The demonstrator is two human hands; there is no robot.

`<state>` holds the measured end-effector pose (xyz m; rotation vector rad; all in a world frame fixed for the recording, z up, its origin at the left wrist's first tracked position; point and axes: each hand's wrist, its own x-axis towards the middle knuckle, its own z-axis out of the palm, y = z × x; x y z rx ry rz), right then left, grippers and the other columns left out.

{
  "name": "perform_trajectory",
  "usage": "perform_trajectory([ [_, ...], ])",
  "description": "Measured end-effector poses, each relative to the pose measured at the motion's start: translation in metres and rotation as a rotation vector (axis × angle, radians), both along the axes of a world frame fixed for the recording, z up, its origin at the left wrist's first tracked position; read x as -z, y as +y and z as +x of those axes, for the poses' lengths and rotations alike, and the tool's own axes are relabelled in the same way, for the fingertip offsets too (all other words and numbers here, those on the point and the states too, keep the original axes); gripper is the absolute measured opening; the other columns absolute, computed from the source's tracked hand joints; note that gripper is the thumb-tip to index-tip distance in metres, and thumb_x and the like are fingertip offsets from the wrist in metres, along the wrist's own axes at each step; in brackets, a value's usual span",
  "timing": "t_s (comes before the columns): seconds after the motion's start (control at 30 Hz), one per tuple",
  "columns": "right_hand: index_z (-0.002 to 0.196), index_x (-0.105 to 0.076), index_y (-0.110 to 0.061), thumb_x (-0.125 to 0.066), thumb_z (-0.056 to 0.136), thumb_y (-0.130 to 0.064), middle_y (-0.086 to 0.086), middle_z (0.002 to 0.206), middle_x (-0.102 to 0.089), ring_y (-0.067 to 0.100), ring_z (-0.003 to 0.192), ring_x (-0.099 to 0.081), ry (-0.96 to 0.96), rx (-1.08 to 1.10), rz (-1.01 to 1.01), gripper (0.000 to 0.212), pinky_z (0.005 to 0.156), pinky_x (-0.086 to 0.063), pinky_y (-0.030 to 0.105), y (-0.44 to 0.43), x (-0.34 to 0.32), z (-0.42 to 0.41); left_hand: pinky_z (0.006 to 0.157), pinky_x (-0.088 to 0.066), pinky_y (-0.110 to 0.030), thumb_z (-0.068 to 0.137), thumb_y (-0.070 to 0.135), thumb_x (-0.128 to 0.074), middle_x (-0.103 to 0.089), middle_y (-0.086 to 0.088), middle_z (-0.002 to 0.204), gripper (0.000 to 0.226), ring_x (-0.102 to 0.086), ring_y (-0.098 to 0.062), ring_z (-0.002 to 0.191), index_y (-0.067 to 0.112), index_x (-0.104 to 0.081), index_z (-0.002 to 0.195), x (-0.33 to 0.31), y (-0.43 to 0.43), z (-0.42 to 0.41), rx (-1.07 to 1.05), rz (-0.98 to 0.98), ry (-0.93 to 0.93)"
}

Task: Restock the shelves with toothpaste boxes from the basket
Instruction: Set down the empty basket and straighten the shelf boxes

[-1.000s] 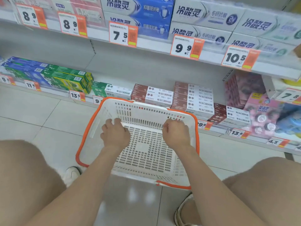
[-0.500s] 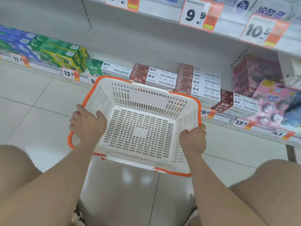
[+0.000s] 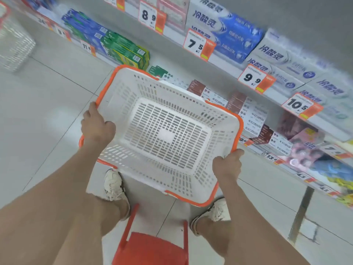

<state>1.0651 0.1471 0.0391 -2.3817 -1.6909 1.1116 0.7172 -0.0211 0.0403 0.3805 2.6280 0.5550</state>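
One: Up off the pale floor tiles [image 3: 47, 104] is where we are bringing the white perforated plastic basket [image 3: 122, 100] with its orange rim; half a second ago it was sitting low in front of us. A red plastic stool [image 3: 152, 247] is now showing beneath us.

Two: How are we holding it?

One: We are gripping it at both short ends. Our left hand [image 3: 97, 127] is curling over the rim at the left end, thumb inside. Our right hand [image 3: 226, 166] is clenching the rim near the right corner. Neither hand is pinching a box.

Two: And where are the boxes sitting?

One: Nothing is lying in the basket; we are seeing bare mesh across its whole floor. The maroon-and-white cardboard toothpaste boxes [image 3: 254, 119] are standing stacked on the lower shelf [image 3: 257, 148], beyond the basket and to the right. The green cardboard boxes [image 3: 128, 52] are lying further left along that shelf.

Two: Which relation are we watching for the next move?

One: The basket's long axis is running between our hands, roughly along the shelf front, so the shelf is lying ahead, across its far long side. Our right hand is the nearer one to the maroon stacks. Judging by the empty basket, we are probably finishing the restock and taking the basket away rather than reaching in.
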Motion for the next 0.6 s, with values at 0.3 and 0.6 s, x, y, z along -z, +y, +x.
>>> perform_trajectory([
  [0.3,0.100,-0.031,-0.033,-0.060,0.076,-0.031,0.022,0.095,-0.068,0.042,0.077,-0.072,0.236,-0.290,-0.294,0.038,0.066,-0.061,0.062,-0.055,-0.175,-0.085,0.118,-0.019,-0.072,0.089,0.027,-0.058,-0.010,-0.021,0.171,0.089,-0.012,-0.052,0.154,0.012,-0.013,0.164,-0.189,-0.122,-0.015,-0.205,-0.114,0.198],
  [0.6,0.145,-0.027,-0.018,-0.070,0.085,0.000,-0.014,0.112,-0.048,0.004,0.104,-0.057,0.465,-0.543,-0.375,0.076,0.098,-0.057,0.056,-0.121,-0.266,-0.242,0.084,-0.060,-0.060,0.079,0.014,-0.056,-0.059,-0.022,0.105,0.045,-0.066,-0.041,0.091,-0.003,-0.049,0.120,-0.254,-0.201,0.001,-1.074,0.209,-0.557],
])
